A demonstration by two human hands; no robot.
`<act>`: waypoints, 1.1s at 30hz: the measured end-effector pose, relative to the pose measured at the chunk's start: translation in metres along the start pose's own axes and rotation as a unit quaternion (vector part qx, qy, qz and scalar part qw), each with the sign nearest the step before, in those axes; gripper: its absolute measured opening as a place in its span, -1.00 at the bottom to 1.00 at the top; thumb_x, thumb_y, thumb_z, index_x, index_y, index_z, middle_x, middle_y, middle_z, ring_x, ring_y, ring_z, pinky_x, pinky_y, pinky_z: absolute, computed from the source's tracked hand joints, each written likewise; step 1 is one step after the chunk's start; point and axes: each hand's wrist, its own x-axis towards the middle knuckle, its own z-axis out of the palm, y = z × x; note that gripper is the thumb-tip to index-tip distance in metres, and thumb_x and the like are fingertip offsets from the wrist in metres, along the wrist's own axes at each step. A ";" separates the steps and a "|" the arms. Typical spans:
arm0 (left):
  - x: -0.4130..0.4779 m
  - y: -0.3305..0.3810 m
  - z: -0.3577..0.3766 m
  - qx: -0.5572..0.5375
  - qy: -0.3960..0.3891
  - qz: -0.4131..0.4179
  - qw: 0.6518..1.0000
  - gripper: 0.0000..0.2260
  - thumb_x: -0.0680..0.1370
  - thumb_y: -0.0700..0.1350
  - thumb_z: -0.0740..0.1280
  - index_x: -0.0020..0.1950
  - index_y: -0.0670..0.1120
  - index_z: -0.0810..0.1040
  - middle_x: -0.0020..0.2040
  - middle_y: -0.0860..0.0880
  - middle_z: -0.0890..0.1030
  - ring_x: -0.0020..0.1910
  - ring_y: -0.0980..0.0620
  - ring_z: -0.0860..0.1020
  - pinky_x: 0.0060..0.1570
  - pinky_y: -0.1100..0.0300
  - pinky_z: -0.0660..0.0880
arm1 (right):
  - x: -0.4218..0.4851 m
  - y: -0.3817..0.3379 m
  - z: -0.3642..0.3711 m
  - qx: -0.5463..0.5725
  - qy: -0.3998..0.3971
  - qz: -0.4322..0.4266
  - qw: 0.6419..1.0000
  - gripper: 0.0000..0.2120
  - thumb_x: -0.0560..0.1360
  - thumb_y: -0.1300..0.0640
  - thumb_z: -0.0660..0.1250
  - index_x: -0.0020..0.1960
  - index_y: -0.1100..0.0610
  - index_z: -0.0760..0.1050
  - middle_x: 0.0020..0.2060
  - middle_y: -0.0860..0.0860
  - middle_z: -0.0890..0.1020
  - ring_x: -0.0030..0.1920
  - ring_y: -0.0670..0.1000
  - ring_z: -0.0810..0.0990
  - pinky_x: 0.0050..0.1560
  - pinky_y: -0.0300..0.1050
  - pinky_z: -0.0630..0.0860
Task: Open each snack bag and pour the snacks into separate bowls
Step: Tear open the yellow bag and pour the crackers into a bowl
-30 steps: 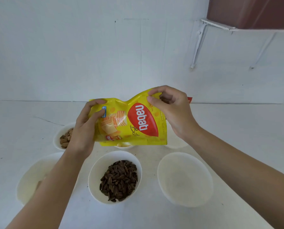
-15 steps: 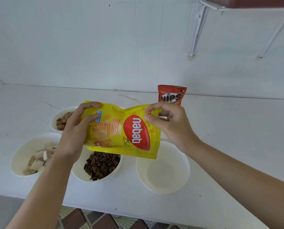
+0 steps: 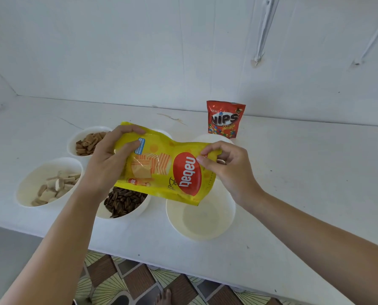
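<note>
Head view, looking down past two bare forearms. In mid-air above the white counter [image 3: 304, 172]: a yellow nabati bag [image 3: 161, 170], turned sideways with the red logo running along its length, right end tilted lower.

Held at both ends. Left grip [image 3: 108, 164] wrapped round the left end, fingers curled over the upper edge, thumb pressed flat on the printed front. Right grip [image 3: 229, 170] narrowed to a pinch, thumb and forefinger closed on the upper right corner, remaining fingers curled behind. Impossible to tell whether torn open at that corner.

Lower right corner of the bag hanging over an empty white bowl [image 3: 205, 223], not touching it. Just left of that, partly hidden under the bag, a bowl of dark striped seeds [image 3: 124, 200]. Further left, a wider bowl of pale wafer pieces [image 3: 29, 183]. Behind that, beside the left grip, a smaller bowl of brown snack pieces [image 3: 73, 143]. Behind the right grip, the rim of another white bowl [image 3: 210, 137], contents hidden.

Upright at the back of the counter, close to the white wall [image 3: 139, 51] and just behind that hidden bowl: a red NIPS bag [image 3: 224, 119], apart from both grips.

Below the counter's near edge, brown and cream patterned floor tiles [image 3: 139, 278].
</note>
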 end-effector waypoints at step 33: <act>-0.032 0.015 -0.004 0.078 0.048 -0.004 0.996 -0.76 0.64 -0.14 0.31 0.06 0.21 0.65 0.25 0.05 0.54 0.23 0.01 0.51 0.00 0.21 0.47 | -0.013 0.004 0.007 -0.013 -0.060 0.061 0.996 -0.90 0.49 0.16 0.48 -0.12 0.02 0.57 -0.08 0.30 0.63 0.00 0.22 0.64 0.05 0.10 0.66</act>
